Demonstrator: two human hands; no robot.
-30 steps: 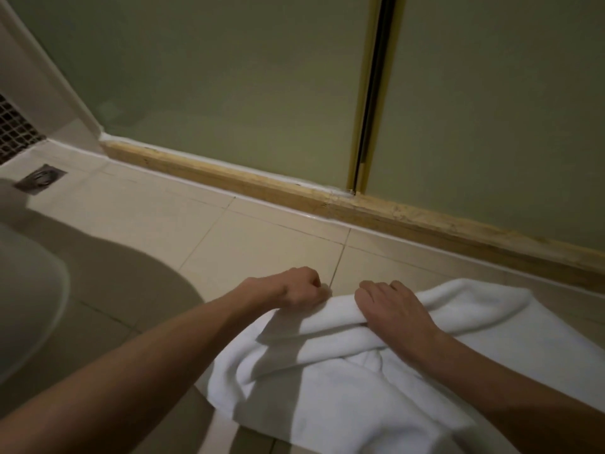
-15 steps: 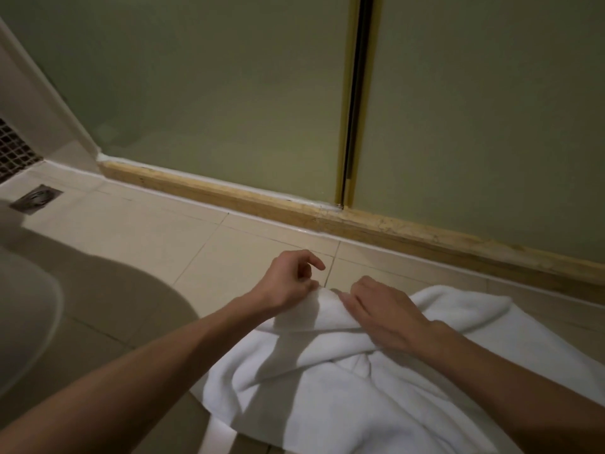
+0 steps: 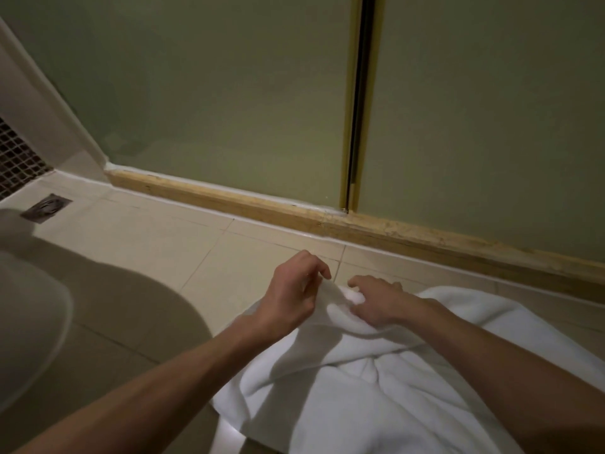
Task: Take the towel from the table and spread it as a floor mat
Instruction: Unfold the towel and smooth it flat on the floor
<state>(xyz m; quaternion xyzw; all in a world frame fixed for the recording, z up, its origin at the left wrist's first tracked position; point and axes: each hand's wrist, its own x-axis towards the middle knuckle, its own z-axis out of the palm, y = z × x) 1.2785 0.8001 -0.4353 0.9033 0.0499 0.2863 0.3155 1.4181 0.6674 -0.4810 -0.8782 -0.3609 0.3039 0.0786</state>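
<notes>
Your left hand [image 3: 293, 291] pinches a raised edge of the towel [image 3: 360, 407] between curled fingers. Your right hand [image 3: 376, 304] curls over the same soft fold just beside it, gripping the cloth. The towel is white, thick and plush, and it lies bunched in rounded creases on the floor [image 3: 157, 253], which is glossy cream tile with thin grout lines. Behind it a worn, chipped wooden sill [image 3: 235, 203] runs under frosted greenish glass panels [image 3: 229, 93] joined by a brass-coloured frame [image 3: 355, 126]. A square metal drain [image 3: 45, 207] sits far left.
</notes>
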